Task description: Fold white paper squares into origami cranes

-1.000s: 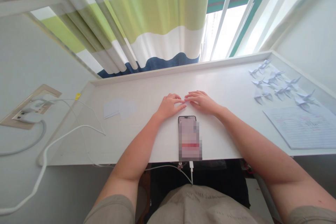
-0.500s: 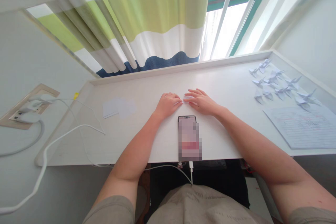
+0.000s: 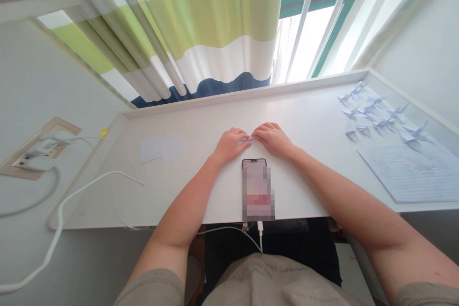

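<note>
And the narrow white paper piece (image 3: 245, 140) ran sideways between the fingertips, left hand (image 3: 229, 146) pinching it, right hand (image 3: 275, 139) equally near, fingers together, grip unclear!

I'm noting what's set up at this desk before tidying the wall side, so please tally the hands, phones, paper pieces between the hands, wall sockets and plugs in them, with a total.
Hands: 2 (left hand, right hand)
Phone: 1
Paper piece between the hands: 1
Wall socket: 1
Plugs in it: 2
Total: 7
</note>
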`<state>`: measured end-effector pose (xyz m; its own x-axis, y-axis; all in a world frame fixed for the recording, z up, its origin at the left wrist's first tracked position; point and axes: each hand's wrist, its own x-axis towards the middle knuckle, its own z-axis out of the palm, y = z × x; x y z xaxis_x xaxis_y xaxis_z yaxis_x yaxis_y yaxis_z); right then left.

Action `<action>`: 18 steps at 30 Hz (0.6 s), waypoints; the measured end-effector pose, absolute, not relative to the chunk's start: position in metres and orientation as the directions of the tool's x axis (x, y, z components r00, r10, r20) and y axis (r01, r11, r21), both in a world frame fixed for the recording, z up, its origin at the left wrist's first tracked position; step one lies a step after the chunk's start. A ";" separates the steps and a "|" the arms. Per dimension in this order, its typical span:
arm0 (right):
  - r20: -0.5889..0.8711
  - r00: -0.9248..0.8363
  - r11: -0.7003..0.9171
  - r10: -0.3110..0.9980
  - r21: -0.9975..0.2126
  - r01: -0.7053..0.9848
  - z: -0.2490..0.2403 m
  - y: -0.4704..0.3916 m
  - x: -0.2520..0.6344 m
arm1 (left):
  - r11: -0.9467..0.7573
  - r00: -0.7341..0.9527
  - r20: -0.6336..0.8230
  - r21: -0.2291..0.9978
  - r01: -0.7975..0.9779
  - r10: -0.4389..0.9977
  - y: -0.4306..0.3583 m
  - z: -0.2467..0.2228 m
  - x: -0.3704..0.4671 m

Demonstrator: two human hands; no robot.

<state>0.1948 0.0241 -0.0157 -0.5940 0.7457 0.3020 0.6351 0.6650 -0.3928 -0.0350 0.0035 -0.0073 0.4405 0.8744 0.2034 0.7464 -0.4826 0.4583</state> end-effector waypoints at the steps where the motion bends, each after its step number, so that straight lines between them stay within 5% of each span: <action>1: 0.305 -0.582 0.656 0.754 -0.398 0.642 -0.016 0.025 0.194 | -0.479 0.431 0.214 0.475 0.738 0.876 0.004 -0.008 -0.034; 11: 0.317 -0.380 0.482 0.869 -0.718 0.502 -0.018 0.019 0.190 | -0.214 0.174 0.147 0.850 0.481 0.974 -0.001 -0.007 -0.024; 18: 0.224 -0.394 0.425 0.891 -0.715 0.555 -0.023 0.025 0.192 | -0.311 0.243 0.198 0.684 0.660 0.950 -0.002 -0.008 -0.030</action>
